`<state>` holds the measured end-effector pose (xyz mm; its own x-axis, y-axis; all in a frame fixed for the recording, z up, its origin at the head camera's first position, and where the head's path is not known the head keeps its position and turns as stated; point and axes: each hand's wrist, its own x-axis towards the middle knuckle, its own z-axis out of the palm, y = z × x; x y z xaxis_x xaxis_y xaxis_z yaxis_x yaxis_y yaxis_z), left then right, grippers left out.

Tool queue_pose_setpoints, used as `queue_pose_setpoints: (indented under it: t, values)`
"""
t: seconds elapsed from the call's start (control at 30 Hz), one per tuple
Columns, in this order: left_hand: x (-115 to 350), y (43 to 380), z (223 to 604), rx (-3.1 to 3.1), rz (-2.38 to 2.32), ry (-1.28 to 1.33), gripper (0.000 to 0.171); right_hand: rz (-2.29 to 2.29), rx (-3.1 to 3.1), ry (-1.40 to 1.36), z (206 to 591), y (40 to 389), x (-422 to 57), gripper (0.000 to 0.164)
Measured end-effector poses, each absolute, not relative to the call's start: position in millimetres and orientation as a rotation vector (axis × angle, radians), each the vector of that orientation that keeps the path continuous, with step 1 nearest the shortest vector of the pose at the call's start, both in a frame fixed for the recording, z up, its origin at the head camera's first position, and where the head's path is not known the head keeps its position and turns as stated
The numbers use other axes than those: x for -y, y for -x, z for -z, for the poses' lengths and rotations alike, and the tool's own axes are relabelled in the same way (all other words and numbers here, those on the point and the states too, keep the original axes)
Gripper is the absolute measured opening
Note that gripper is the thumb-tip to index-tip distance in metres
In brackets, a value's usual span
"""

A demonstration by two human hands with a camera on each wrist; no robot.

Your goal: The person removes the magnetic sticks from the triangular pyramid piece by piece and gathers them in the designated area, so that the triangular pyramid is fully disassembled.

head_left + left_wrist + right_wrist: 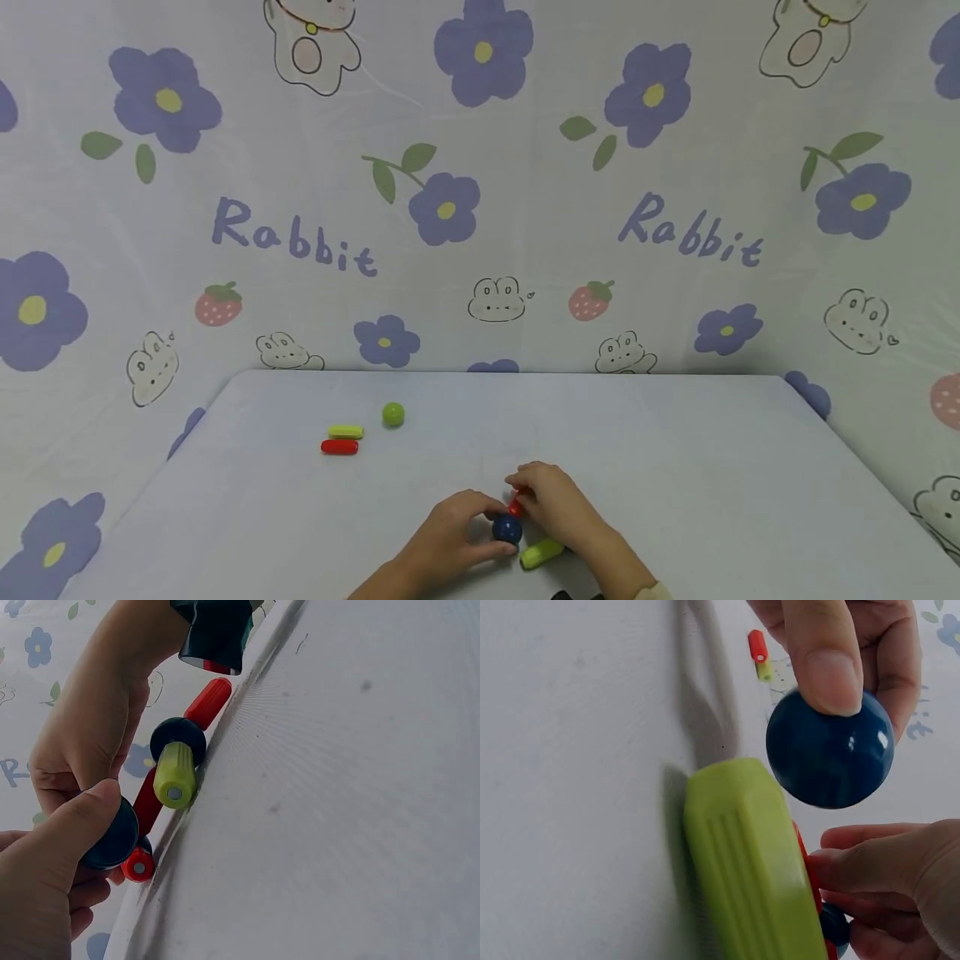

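A dark blue ball sits between the thumb and fingers of my left hand, low over the white table. Just right of it, my right hand pinches a red rod, mostly covered by its fingers. Beside that hand lies a yellow-green rod. In the left wrist view, this ribbed yellow-green rod shows a metal end and meets a second dark blue ball, with a red rod on its far side. Lower down, another red rod end faces the camera.
Toward the back left of the table lie a red rod, a yellow-green rod and a green ball. Behind the table hangs a patterned cloth. Part of a dark object shows at the bottom edge.
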<state>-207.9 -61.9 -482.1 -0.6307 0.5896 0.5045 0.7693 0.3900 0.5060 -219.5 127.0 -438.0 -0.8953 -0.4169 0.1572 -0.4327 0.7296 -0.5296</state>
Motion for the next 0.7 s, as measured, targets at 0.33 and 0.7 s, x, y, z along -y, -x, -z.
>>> queue_pose_setpoints:
  t: [0.33,0.7]
  values:
    - [63,212,486,2.46,1.115,1.019,0.036,-0.903,2.851,-0.683,440,221,-128,0.021]
    - [68,255,494,2.402,1.38,0.261,0.033,-0.947,2.903,-0.647,443,223,-133,0.02]
